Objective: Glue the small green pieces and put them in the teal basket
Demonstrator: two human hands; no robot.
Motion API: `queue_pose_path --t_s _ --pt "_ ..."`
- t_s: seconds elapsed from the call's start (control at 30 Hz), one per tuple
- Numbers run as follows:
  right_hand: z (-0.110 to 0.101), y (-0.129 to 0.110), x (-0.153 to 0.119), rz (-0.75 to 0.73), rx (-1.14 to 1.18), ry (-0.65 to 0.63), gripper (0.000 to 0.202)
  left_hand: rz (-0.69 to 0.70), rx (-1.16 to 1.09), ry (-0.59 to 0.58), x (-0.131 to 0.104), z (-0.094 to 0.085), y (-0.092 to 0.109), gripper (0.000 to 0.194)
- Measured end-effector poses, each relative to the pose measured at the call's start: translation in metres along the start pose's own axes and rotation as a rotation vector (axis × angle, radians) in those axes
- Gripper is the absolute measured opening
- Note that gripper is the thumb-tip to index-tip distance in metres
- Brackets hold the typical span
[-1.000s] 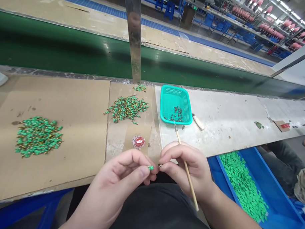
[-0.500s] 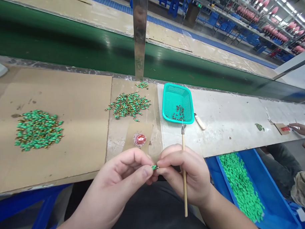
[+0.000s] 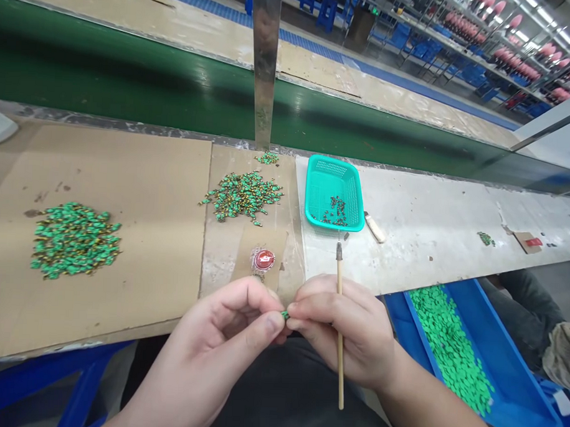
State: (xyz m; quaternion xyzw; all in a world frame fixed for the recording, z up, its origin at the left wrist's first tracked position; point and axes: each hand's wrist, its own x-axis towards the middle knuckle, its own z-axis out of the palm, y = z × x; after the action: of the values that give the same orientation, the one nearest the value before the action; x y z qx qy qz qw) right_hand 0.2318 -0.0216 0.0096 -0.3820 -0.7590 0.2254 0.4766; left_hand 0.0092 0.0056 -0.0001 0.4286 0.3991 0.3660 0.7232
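Observation:
Low in front of me, my left hand point(image 3: 234, 342) pinches a tiny green piece point(image 3: 285, 314) between thumb and forefinger. My right hand point(image 3: 349, 328) closes on the piece's other side with its fingertips, so most of it is hidden. A thin wooden-handled tool point(image 3: 340, 371) with a fine tip is also held in my right hand, standing nearly upright between the fingers. Just beyond my hands lies a round red-topped dish or cap point(image 3: 264, 259) on a cardboard scrap. A turquoise basket point(image 3: 308, 195) with small dark bits inside stands farther back.
Heaps of green-and-gold pieces lie on cardboard at left point(image 3: 76, 240) and centre point(image 3: 243, 196). A pale-handled tool point(image 3: 375, 229) rests beside the basket. A metal post point(image 3: 264, 82) rises behind. At right, a blue bin point(image 3: 513, 365) holds green discs; a person's leg point(image 3: 525, 303) shows beyond.
My right fingertips have moved closer to my left ones, covering more of the green piece. The wooden-handled tool has shifted slightly left. Another person's hands have left view at far right.

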Motion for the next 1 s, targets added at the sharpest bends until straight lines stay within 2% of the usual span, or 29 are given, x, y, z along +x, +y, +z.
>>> queue_pose_path --t_s 0.23,0.37,0.6,1.0 --pt "-0.0019 -0.0010 0.0006 0.061 0.047 0.066 0.013 -0.072 -0.068 -0.011 -0.0037 -0.0041 -0.0072 0.037" --pt "-0.0023 -0.0029 0.0015 0.043 0.035 0.038 0.012 -0.072 -0.070 -0.028 -0.0041 -0.0027 -0.0065 0.037" --pt "0.0007 -0.0028 0.0009 0.019 0.019 0.012 0.010 -0.012 -0.005 -0.008 -0.0054 -0.0007 -0.0041 0.034" --pt "0.0034 -0.0010 -0.0002 0.003 0.087 -0.003 0.018 0.055 0.162 -0.018 -0.0078 -0.0056 -0.0009 0.022"
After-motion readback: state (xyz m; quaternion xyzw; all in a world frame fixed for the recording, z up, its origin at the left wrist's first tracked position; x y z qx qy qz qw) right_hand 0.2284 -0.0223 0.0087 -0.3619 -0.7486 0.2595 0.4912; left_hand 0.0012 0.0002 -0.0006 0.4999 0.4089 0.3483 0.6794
